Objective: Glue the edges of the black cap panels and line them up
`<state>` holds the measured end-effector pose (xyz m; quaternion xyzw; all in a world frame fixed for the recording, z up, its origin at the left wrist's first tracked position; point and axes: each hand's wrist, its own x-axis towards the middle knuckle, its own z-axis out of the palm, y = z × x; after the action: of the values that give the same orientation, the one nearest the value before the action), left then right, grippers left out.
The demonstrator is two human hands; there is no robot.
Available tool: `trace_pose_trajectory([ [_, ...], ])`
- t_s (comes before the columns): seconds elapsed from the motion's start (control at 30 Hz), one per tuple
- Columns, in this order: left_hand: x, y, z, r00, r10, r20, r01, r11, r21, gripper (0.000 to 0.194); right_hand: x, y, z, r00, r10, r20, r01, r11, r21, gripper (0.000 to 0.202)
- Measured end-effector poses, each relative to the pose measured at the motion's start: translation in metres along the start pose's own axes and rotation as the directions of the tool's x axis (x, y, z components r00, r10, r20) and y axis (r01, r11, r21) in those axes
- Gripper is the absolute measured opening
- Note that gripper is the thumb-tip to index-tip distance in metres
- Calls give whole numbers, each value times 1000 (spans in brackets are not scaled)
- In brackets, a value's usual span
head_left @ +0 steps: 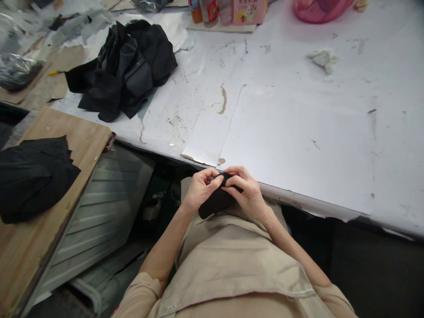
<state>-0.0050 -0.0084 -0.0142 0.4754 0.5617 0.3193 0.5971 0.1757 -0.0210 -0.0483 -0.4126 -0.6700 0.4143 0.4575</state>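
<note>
Both of my hands pinch a small black fabric piece (215,204) close to my lap, just off the front edge of the white-covered table (281,132). My left hand (202,187) grips its upper edge between thumb and curled fingers. Close beside it, my right hand (247,190) holds the same edge with thumb and fingers pressed together. The lower part of the piece hangs down over my beige apron (238,256). What lies exactly between the fingertips is hidden.
A crumpled heap of black fabric (132,66) lies at the table's left. More black cloth (36,176) rests on a wooden board (82,132) beside me. Bottles (209,11), a pink box (250,11), a pink basin (319,9) and a white crumpled scrap (324,59) stand farther back.
</note>
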Motion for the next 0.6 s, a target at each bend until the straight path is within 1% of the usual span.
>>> trace_pose_trajectory([
  [0.17,1,2,1,1000,3,13,-3,1000,-11,29,1,-3,-4,1000,27,-16,-25,996,82,11],
  [0.27,0,4,3,1000,-3,10,3,1000,-6,27,3,-5,-7,993,121,10,-121,973,196,13],
  [0.37,-1,5,6,1000,-6,1,6,1000,16,27,7,-6,-9,959,280,44,-277,892,357,16],
  [0.43,-2,6,8,1000,-6,3,6,999,34,26,11,-6,-9,931,358,69,-353,839,414,18],
  [0.5,-2,6,10,1000,-4,5,3,998,58,27,14,-7,-8,915,394,88,-393,819,419,19],
  [0.6,-3,6,12,1000,8,4,-8,995,100,27,17,-9,-8,904,417,92,-413,800,436,21],
])
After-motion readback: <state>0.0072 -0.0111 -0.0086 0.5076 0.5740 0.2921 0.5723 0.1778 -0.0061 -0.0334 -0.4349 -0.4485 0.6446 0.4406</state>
